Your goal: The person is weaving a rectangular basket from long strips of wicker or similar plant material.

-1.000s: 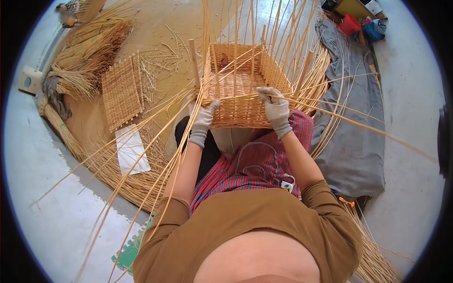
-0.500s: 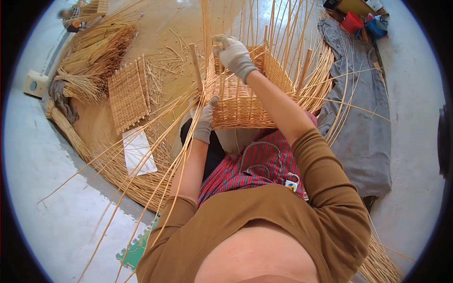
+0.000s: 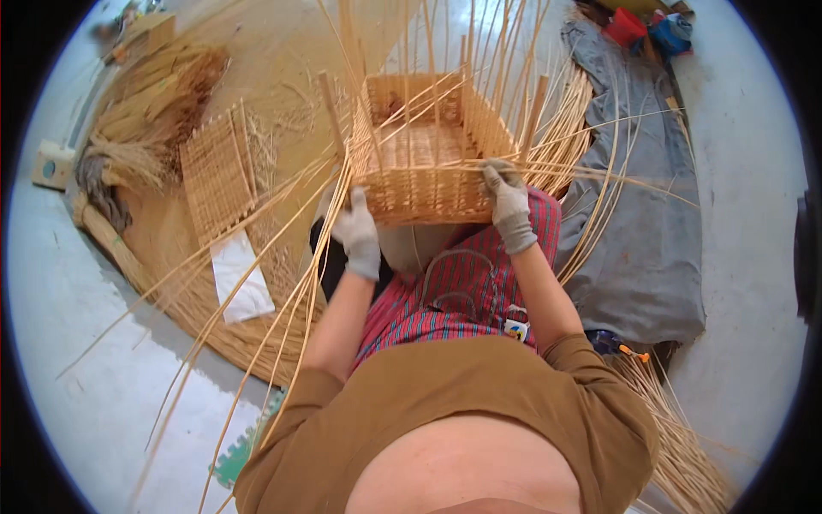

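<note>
A rectangular wicker basket [image 3: 432, 195] is held in front of my lap, its open top showing the woven inside. Thin uncut canes [image 3: 522, 64] stand up from its sides, and others fan out past its near corners. My left hand [image 3: 357, 231], in a grey-white work glove, grips the near left corner with the thumb against the front wall; its other fingers are mostly hidden. At the near right corner my gloved right hand [image 3: 509, 201] is closed over the woven edge. Wooden stakes [image 3: 533, 118] rise at the basket's corners.
To the left lie a flat woven panel [image 3: 214, 167], a white sheet [image 3: 241, 278] and bundles of straw-coloured cane [image 3: 145, 120]. A grey cloth [image 3: 655, 248] covers the right side, with a red container [image 3: 625, 28] beyond it. Long canes stick out left and right.
My right hand has come from the upright canes at the far left down to the near right corner. The left hand shifted slightly, and the basket turned and moved a little left.
</note>
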Tool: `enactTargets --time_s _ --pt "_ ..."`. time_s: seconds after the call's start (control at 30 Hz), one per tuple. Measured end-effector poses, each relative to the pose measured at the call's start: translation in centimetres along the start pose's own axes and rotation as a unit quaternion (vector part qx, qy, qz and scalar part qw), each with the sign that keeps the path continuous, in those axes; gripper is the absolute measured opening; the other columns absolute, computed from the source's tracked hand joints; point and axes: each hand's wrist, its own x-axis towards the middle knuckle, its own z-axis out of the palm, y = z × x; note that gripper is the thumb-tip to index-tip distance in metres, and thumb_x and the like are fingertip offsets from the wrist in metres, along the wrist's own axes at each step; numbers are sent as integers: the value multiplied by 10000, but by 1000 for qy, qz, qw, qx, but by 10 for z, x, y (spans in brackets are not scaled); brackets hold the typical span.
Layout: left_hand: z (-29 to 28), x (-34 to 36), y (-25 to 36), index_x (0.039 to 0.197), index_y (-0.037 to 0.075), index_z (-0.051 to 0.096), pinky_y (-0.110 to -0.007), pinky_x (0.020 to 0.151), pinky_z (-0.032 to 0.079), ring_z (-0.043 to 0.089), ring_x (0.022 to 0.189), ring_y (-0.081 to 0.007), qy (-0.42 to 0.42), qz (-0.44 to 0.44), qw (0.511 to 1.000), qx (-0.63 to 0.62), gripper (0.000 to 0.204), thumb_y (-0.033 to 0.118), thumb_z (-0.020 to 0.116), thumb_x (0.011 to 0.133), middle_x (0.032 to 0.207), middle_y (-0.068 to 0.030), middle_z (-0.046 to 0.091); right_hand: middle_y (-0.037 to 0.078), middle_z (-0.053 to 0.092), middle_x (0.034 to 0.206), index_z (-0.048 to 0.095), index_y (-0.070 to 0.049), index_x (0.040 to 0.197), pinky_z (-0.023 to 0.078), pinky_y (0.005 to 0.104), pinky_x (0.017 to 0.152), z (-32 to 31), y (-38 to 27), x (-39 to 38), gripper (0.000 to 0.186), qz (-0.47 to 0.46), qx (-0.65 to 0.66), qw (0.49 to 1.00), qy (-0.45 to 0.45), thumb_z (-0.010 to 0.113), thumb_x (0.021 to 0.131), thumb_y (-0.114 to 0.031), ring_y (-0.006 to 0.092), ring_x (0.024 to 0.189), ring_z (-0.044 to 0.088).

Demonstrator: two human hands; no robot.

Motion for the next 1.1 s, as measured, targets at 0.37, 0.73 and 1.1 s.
enactTargets --time_s 0.37,0.73,1.1 --pt "71 23 40 1031 16 691 -301 526 571 684 610 -138 -363 -220 903 67 269 284 663 1031 798 -40 668 101 717 1200 620 -72 1255 568 349 903 124 -69 49 322 -417 -415 799 -125 588 959 52 210 1113 687" --pt "96 27 76 1212 137 602 -408 735 582 702 743 -224 -280 58 892 349 450 392 801 900 853 -98 699 122 705 961 502 -128 1269 532 272 557 22 -17 6 174 -65 -42 995 -63 496 1096 -142 212 802 725" --pt "122 -17 85 1350 20 519 -344 585 598 752 712 -266 -460 -124 879 -11 333 161 578 1055 1180 -142 684 99 747 994 560 -89 1152 528 231 599 -29 -67 22 147 0 52 996 78 618 1026 -39 139 839 713"
